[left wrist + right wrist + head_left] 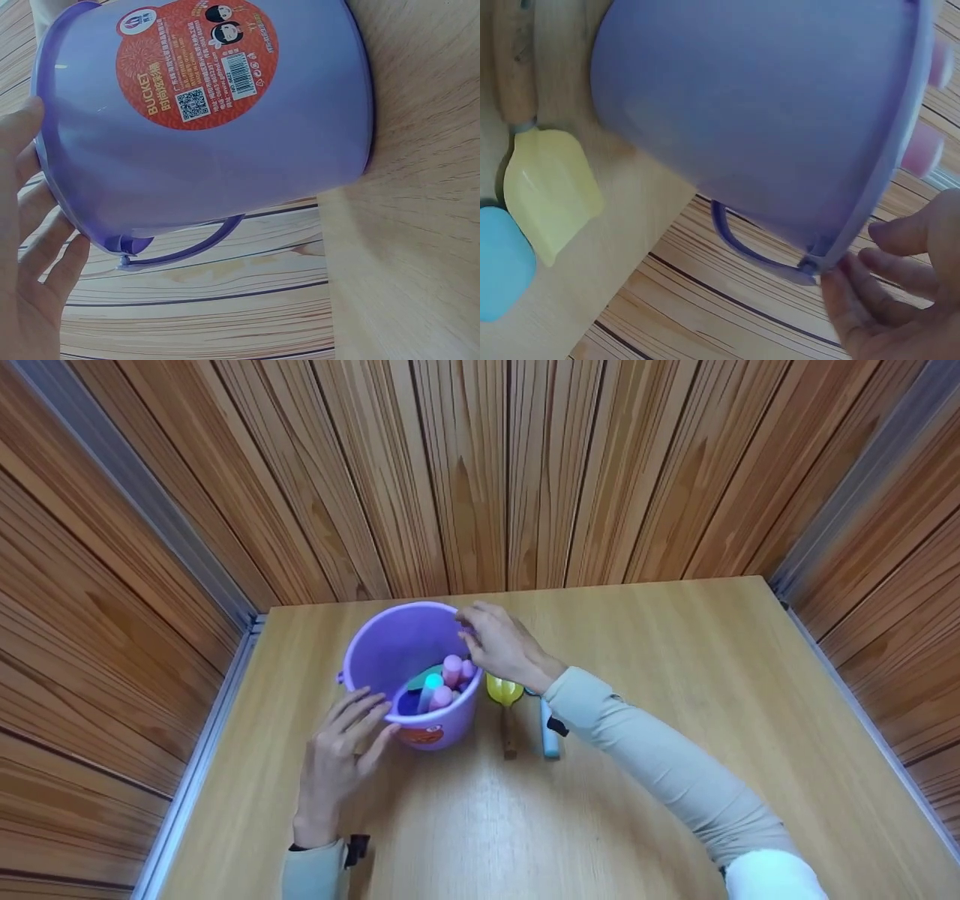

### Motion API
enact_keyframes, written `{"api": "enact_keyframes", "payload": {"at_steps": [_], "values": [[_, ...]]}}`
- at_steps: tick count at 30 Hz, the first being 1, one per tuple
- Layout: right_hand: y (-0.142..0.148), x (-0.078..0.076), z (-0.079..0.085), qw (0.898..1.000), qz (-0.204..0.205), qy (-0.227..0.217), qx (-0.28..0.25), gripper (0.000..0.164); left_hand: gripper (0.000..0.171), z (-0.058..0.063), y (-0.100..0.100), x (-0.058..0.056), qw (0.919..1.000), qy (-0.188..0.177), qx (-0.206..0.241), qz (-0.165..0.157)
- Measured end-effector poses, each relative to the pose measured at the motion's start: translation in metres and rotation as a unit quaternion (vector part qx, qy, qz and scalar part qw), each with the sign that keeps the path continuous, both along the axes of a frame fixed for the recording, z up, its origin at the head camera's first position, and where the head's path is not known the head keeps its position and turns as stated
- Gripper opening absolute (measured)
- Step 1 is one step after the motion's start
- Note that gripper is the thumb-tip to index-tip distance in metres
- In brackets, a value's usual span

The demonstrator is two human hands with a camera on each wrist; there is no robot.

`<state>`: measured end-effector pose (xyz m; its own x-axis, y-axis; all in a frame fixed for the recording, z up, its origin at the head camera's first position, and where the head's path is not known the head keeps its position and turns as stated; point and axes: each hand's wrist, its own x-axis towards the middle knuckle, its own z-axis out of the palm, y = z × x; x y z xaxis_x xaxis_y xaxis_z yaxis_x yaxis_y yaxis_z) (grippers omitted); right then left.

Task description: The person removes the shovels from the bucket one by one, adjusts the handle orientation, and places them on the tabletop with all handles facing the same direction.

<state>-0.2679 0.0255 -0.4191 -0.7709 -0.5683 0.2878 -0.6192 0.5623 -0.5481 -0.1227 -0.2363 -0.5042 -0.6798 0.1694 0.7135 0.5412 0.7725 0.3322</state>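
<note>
A purple bucket (448, 729) with a red round label (199, 64) stands at the left of the wooden table. Inside lie several pink-ended pieces (452, 669) and green-blue things (433, 681), partly hidden by the wall. My left hand (341, 754) touches the rim at the front left, its fingers spread and nearly straight, with the thumb lower on the outside. My right hand (504, 645) reaches to the far right of the rim. In the right wrist view its fingertips meet the rim by the handle (761, 259) joint, and the thumb stands apart from the rim.
Right of the bucket lie a yellow shovel (505, 690) with a wooden handle and a light blue tool (550, 735), partly under my right forearm. The wooden table (675, 660) runs back to a plank wall (480, 472), with side walls left and right.
</note>
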Motion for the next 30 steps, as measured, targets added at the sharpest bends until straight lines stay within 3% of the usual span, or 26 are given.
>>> {"api": "enact_keyframes", "payload": {"at_steps": [8, 15, 21, 30], "values": [[-0.020, -0.018, -0.001, 0.998, 0.057, -0.024, 0.030, 0.033, 0.050, 0.000, -0.001, -0.001, 1.0000, 0.003, -0.003, -0.002], [-0.036, -0.033, 0.000, 0.988, 0.107, -0.047, 0.097, 0.030, 0.051, -0.001, -0.001, -0.003, 0.9994, 0.029, -0.016, -0.008], [-0.048, -0.037, 0.006, 0.968, 0.117, -0.129, 0.179, 0.037, 0.053, 0.000, 0.000, -0.003, 0.9997, 0.023, -0.008, -0.004], [-0.062, -0.040, 0.011, 0.935, 0.094, -0.198, 0.278, 0.038, 0.044, 0.000, 0.000, -0.001, 1.0000, 0.002, -0.007, -0.004]]}}
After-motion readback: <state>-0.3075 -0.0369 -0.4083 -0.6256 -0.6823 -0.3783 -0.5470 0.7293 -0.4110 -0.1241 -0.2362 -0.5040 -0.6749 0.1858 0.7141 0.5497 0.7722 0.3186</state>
